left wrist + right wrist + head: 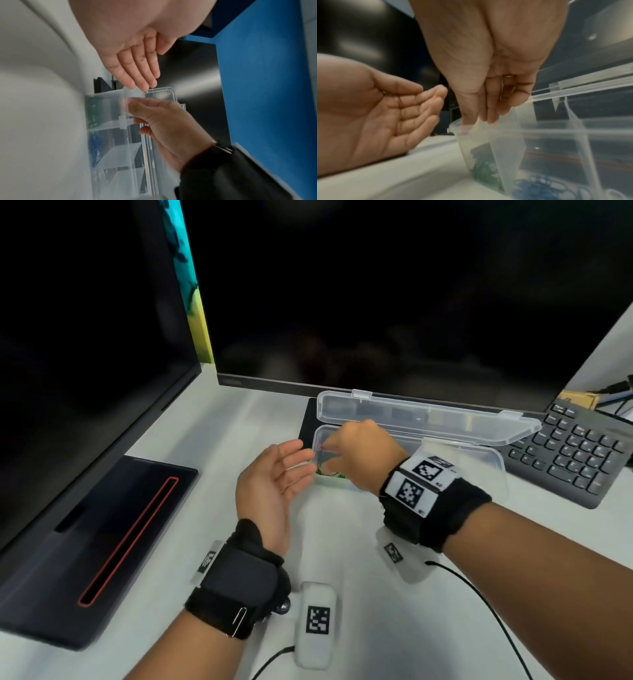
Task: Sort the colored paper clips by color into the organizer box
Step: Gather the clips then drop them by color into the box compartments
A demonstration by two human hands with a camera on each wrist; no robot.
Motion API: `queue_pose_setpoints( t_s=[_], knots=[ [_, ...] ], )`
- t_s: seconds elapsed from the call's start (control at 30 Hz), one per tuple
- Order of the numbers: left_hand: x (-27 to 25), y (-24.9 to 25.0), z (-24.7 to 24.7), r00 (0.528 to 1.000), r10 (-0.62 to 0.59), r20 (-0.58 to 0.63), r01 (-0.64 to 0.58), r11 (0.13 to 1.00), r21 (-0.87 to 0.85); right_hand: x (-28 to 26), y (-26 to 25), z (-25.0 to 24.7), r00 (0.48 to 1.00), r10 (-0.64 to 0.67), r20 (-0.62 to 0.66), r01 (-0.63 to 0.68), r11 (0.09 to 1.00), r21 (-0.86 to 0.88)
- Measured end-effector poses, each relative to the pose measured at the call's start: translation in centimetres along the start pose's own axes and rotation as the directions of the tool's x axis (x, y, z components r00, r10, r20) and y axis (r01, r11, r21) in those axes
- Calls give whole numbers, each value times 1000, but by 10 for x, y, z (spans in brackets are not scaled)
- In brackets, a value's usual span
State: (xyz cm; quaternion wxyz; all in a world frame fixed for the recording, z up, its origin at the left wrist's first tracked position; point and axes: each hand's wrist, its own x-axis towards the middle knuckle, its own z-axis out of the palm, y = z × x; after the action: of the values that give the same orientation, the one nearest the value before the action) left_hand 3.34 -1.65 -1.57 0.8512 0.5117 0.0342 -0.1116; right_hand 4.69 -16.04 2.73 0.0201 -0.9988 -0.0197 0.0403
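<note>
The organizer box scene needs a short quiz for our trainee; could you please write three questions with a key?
1. True or false: the lid of the organizer box is shut.
2. Which hand reaches into the box? A) left hand B) right hand
3. Fill in: beside the blue paper clips, the end compartment holds ____ paper clips.

Key: 1 false, the lid stands open. 2 B; the left hand is held open beside the box. 3 green.
</note>
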Motion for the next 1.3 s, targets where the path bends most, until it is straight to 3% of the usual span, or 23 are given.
queue_pose_setpoints(
  t_s=[0.07,0.13,0.17,0.23,0.3,0.33,0.37,0.47,0.57,0.73,1.07,1.13,1.2,1.3],
  knots=[
    [0,8,0,998,68,-16,-67,996,66,-20,6,-11,993,-69,-96,76,995,66],
    [0,14,-1,990,143,-18,-139,980,140,-49,15,-21,959,-66,-277,123,973,194],
    [1,17,-2,983,184,-10,-180,967,178,-66,20,-27,918,-36,-394,152,951,268],
    [2,22,-1,960,279,19,-273,921,279,-98,32,-41,775,23,-631,229,921,315],
    [5,27,5,930,361,68,-355,839,413,-118,51,-49,650,45,-759,208,949,235],
    [7,28,9,916,387,106,-387,780,492,-123,62,-49,631,45,-774,150,972,178],
    [9,30,14,901,405,153,-416,714,563,-126,72,-47,649,56,-759,70,989,133],
    [16,32,31,857,410,311,-499,515,697,-127,96,-35,772,219,-597,-198,975,101],
    [25,33,43,838,325,437,-538,366,759,-124,113,-20,843,322,-431,-310,945,98],
    [37,38,53,802,239,547,-588,154,794,-117,129,-21,796,269,-542,-220,963,155],
    [33,45,37,826,118,551,-558,45,828,-124,125,-27,809,424,-407,-285,889,358],
    [20,45,35,786,76,614,-613,-36,789,-131,121,-26,804,440,-400,-297,880,371],
    [3,42,34,732,-38,680,-676,-166,718,-142,118,-21,825,429,-367,-301,884,357],
    [-10,37,32,733,-198,650,-679,-262,686,-156,114,-3,887,383,-259,-323,914,245]
  ],
)
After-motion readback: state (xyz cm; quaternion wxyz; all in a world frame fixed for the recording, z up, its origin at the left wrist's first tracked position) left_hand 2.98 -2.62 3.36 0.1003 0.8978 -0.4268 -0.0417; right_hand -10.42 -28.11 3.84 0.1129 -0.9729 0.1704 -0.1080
